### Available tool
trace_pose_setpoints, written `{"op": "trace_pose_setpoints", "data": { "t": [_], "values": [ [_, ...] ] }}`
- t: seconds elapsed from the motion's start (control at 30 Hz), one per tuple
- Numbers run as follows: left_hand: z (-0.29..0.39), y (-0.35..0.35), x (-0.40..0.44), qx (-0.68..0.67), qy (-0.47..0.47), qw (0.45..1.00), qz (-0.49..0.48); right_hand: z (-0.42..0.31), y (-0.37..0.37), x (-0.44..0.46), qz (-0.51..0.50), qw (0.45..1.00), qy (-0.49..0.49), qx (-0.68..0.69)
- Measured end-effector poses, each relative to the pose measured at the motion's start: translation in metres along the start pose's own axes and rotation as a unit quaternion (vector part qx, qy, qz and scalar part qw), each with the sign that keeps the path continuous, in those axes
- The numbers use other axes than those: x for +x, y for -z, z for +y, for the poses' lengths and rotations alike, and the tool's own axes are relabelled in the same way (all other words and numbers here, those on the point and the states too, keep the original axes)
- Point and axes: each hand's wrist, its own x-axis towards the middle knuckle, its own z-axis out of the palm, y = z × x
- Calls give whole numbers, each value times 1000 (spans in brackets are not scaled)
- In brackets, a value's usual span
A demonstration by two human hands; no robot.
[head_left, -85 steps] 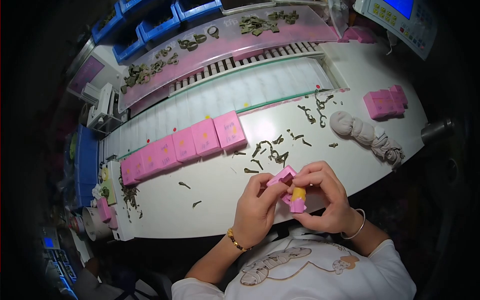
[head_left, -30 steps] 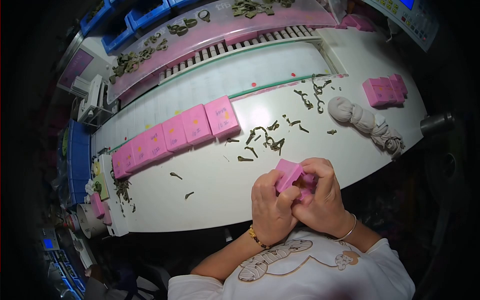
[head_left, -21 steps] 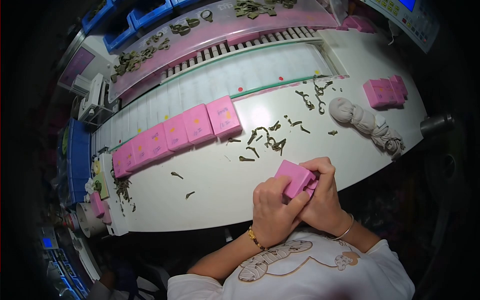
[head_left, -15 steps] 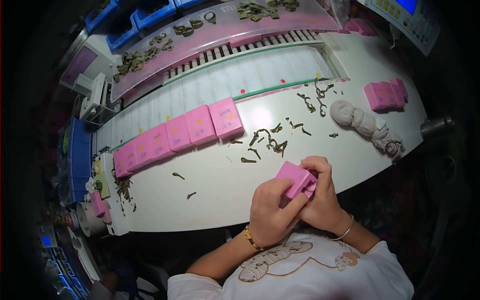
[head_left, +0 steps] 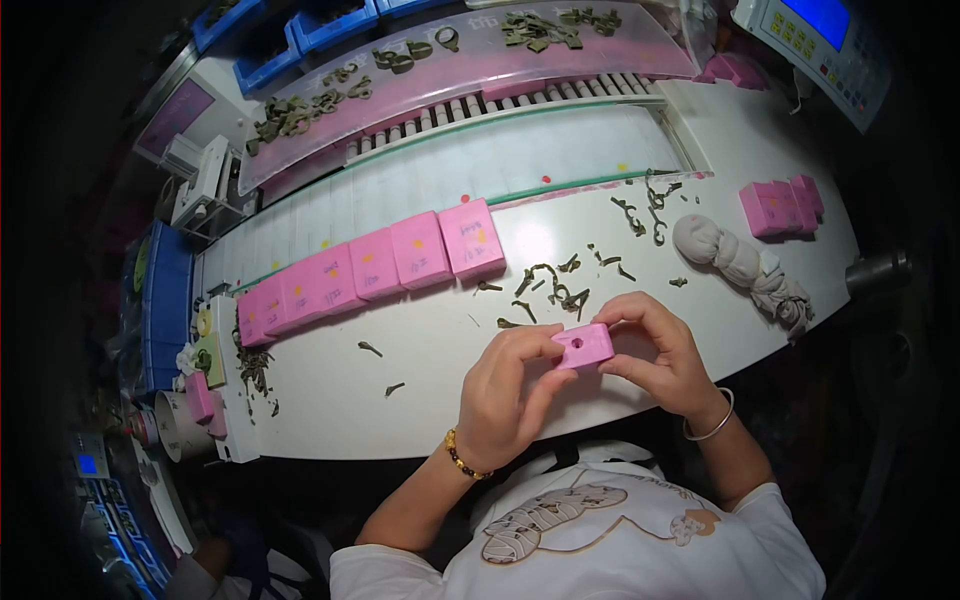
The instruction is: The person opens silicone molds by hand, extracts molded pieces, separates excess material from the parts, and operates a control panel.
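A pink rubber-like block [head_left: 594, 346] with a small dark hole in its facing side is held above the front of the white table. My left hand [head_left: 503, 390] pinches its left end between thumb and fingers. At the right end, the thumb and fingers of my right hand [head_left: 655, 352] grip it too. Just beyond the block lie several dark olive-green branched pieces [head_left: 560, 290]. A row of pink blocks [head_left: 375, 265] with handwriting and yellow dots stands farther left.
A knotted grey-white cloth bundle [head_left: 735, 260] and more pink blocks [head_left: 775, 207] lie at the right. Behind are a roller strip [head_left: 500, 104], a clear-topped shelf [head_left: 480, 62] with green pieces, and blue bins [head_left: 335, 28]. A control panel [head_left: 815, 45] stands top right.
The pink block has been turned so its holed side faces me. My hands have moved from wrapped closely round it to pinching its two ends, with the left hand shifted left.
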Motion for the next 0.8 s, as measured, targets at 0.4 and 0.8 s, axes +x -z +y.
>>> {"op": "trace_pose_setpoints", "data": {
  "t": [0.4, 0.8],
  "values": [
    [19, -5, 19, 47, 42, 997, 55, -4, -15, 16, 115, 947, -122, 274],
    [-95, 165, 85, 261, 151, 940, 162, -22, -5, 58, 27, 988, -138, 65]
  ]
}}
